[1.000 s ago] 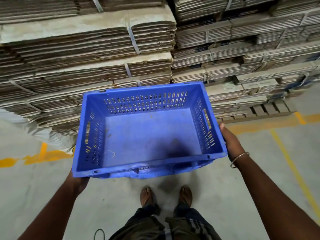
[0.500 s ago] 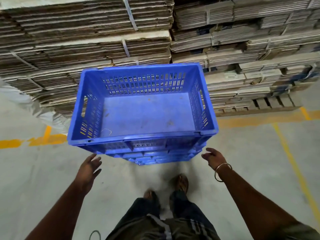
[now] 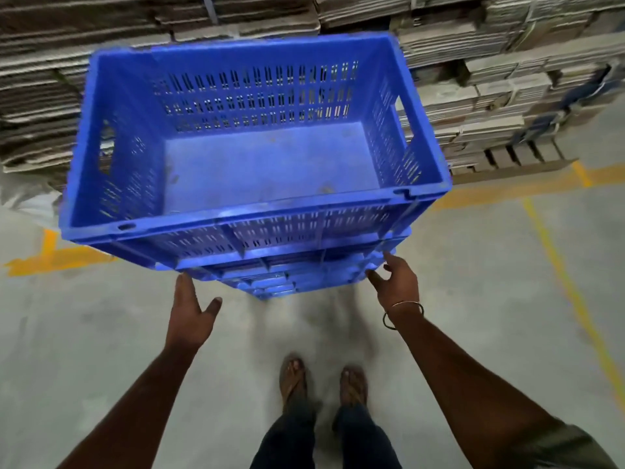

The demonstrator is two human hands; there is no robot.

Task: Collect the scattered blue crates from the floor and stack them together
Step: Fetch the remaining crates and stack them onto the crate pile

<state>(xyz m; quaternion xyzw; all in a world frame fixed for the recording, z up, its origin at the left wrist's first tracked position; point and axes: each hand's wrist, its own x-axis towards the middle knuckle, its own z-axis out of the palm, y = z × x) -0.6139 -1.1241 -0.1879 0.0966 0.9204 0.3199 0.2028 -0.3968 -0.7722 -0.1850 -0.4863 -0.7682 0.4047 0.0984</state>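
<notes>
Stacked blue crates (image 3: 257, 228), left hand (image 3: 189, 313), right hand (image 3: 399, 286) spread at near lower edge

A warehouse: strapped bundles of flattened cardboard (image 3: 473, 96) stacked on pallets (image 3: 514, 157), yellow floor lines (image 3: 568, 282).

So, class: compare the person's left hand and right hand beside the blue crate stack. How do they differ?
The left hand is bare at the wrist; the right hand has a thin bangle there. The left hand shows its back with fingers together, pointing up; the right hand's fingers are spread. Both are open, grip nothing, and reach toward the lower edge of the blue crate stack.
</notes>
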